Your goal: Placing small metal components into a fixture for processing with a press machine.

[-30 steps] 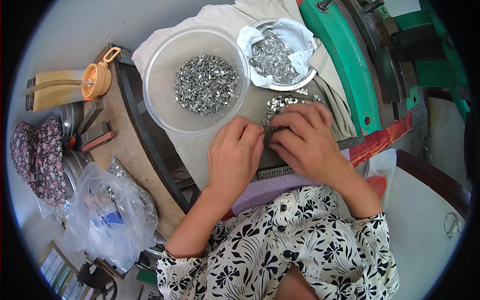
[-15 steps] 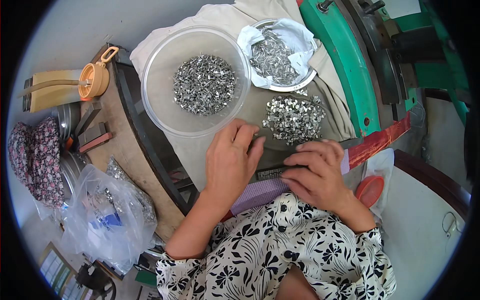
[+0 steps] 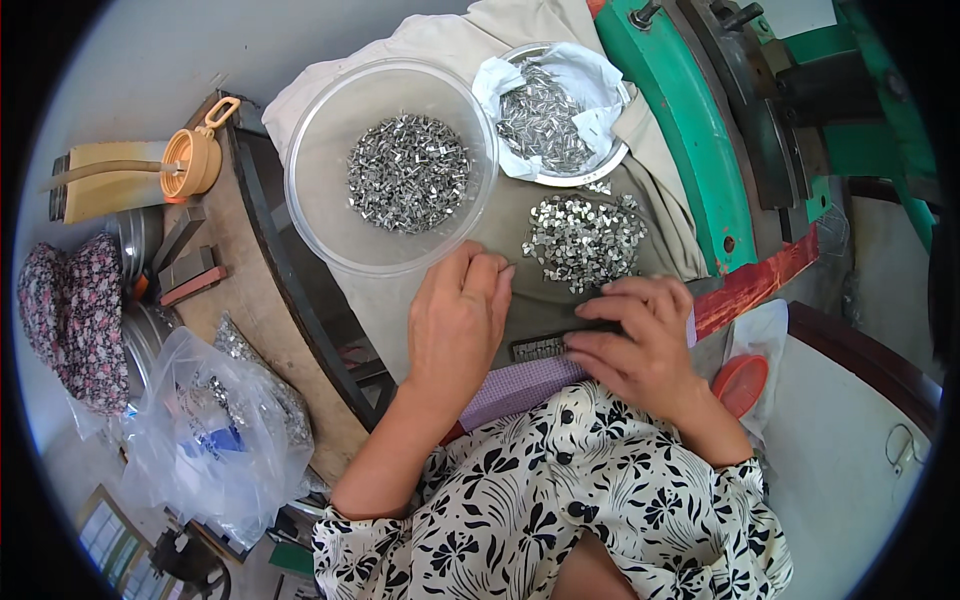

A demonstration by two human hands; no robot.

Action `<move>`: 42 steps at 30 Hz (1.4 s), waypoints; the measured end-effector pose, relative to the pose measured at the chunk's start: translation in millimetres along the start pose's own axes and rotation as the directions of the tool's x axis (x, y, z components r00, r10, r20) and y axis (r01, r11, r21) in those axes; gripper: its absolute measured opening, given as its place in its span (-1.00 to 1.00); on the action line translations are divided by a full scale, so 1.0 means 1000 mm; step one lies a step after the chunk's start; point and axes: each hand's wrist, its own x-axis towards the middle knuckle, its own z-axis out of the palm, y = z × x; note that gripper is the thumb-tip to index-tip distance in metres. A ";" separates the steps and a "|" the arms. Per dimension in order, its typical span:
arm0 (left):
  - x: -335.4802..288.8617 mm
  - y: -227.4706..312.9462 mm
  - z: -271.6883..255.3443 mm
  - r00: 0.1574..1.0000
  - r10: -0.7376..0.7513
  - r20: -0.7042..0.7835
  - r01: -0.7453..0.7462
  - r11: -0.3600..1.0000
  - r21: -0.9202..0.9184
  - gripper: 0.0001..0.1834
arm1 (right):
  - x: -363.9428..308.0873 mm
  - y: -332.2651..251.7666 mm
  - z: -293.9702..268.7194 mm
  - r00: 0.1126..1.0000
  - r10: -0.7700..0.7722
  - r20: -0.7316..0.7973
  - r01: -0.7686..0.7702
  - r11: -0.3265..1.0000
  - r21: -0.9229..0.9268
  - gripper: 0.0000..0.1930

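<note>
My left hand [image 3: 455, 325] is beside the near rim of a clear plastic bowl [image 3: 305, 225], its thumb and forefinger closed together. Whatever they pinch is too small to make out. Small silvery metal pieces [image 3: 408, 172] are heaped in that bowl. My right hand [image 3: 640, 340] hovers at the right end of a small slotted metal block [image 3: 538, 348], thumb and forefinger drawn together at the tips and the other fingers curled. Its fingers cover part of the block, and anything between them is hidden. Just beyond lies a loose pile of flat shiny metal bits [image 3: 585, 240] on the cloth.
A cloth-lined metal bowl [image 3: 548, 115] of thin metal pins stands at the back. A green machine frame [image 3: 690, 150] rises on the right, near a red strainer [image 3: 740, 385]. Plastic bags [image 3: 215, 440] and an orange-lidded container [image 3: 190, 160] sit on the left bench.
Both hands have shifted only slightly. The right hand has moved a little right, baring more of the slotted metal block. The left thumb and forefinger have come closer together.
</note>
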 end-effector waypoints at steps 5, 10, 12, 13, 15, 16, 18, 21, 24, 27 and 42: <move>-0.007 0.001 -0.012 0.997 0.060 0.037 -0.061 0.998 0.020 -0.85 | 0.021 0.012 -0.002 0.997 0.018 -0.080 -0.021 0.999 -0.036 -0.73; -0.031 0.008 -0.028 0.995 0.086 0.058 -0.088 0.995 0.040 -0.83 | 0.047 0.020 0.008 0.997 -0.065 -0.039 0.063 0.997 -0.045 -0.77; -0.041 0.010 -0.031 0.988 0.125 0.093 -0.123 0.992 -0.027 -0.81 | 0.053 0.019 0.011 0.995 -0.084 0.049 0.087 0.994 -0.059 -0.81; -0.044 0.011 -0.031 0.988 0.123 0.093 -0.121 0.992 -0.027 -0.81 | 0.056 0.018 0.011 0.992 -0.115 0.058 0.119 0.991 -0.055 -0.84; -0.048 0.014 -0.030 0.973 0.210 0.096 -0.207 0.977 -0.048 -0.76 | 0.058 0.013 0.011 0.987 -0.141 0.082 0.147 0.987 -0.066 -0.85; -0.049 0.014 -0.027 0.969 0.226 0.096 -0.219 0.973 -0.074 -0.75 | 0.058 0.012 0.012 0.981 -0.167 0.104 0.175 0.981 -0.081 -0.86; -0.050 0.011 -0.020 0.968 0.233 0.095 -0.228 0.971 -0.069 -0.75 | 0.057 0.012 0.014 0.983 -0.157 0.095 0.165 0.983 -0.075 -0.87; -0.051 0.009 -0.011 0.966 0.241 0.098 -0.235 0.970 -0.067 -0.76 | 0.059 0.013 0.020 0.996 -0.081 0.046 0.082 0.996 -0.029 -0.82; -0.052 0.008 -0.006 0.968 0.235 0.088 -0.231 0.971 -0.058 -0.76 | 0.057 0.013 0.023 0.999 -0.043 0.008 0.043 0.999 -0.001 -0.81; -0.052 0.007 -0.005 0.971 0.227 0.073 -0.223 0.973 -0.054 -0.75 | 0.057 0.010 0.021 0.998 -0.051 0.039 0.052 0.998 -0.027 -0.81; -0.042 0.016 0.005 0.963 0.233 0.135 -0.214 0.966 -0.144 -0.72 | -0.009 0.004 -0.002 0.997 0.047 -0.065 -0.050 0.998 -0.041 -0.80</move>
